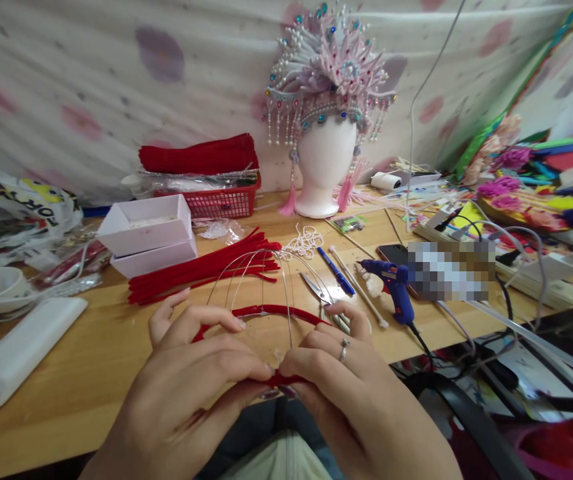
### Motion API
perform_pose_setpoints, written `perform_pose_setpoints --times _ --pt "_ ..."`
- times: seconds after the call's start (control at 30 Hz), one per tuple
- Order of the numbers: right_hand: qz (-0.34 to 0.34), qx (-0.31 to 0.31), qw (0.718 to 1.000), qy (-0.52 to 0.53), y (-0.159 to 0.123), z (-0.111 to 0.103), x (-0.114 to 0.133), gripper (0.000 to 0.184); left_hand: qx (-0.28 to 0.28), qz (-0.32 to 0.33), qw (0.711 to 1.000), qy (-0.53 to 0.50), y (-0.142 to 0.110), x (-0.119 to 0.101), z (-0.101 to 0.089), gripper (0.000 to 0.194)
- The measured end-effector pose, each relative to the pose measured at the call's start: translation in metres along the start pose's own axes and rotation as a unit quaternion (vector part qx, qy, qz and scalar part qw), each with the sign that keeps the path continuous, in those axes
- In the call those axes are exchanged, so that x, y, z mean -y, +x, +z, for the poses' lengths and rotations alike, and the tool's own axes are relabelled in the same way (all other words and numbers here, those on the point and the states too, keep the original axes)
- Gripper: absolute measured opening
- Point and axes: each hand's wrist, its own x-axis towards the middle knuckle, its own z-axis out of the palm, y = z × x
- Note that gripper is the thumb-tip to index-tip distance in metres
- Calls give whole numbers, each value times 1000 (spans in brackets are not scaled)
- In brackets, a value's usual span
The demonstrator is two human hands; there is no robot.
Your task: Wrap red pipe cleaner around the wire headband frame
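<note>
Head view: left hand (pixel 191 380) and right hand (pixel 346 387) meet at lower centre, both pinched shut on the red headband frame (pixel 276 312). Its near section is hidden under the fingertips (pixel 266 368); thin wire arches (pixel 261 267) blur against the tabletop (pixel 91 360).

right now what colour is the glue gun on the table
Blue, with a dark cord: the glue gun stands out clearly in the head view, right of the scissors.

Upside-down black lettering on white plastic bag (pixel 16 207), far left; not legible. No other readable txt.
</note>
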Motion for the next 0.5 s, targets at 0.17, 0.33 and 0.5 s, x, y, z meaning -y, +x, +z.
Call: perform_pose_setpoints --times 0.17,0.33,0.5 --pt "5 -14 1000 0 2 5 0 29 2 2 1000 5 -4 2 2 14" --pt "27 -54 998 25 0 8 -3 28 -10 -32 999 42 -12 6 5 12" --pt "38 -70 996 27 0 10 -2 31 8 -28 998 48 -15 4 4 9"
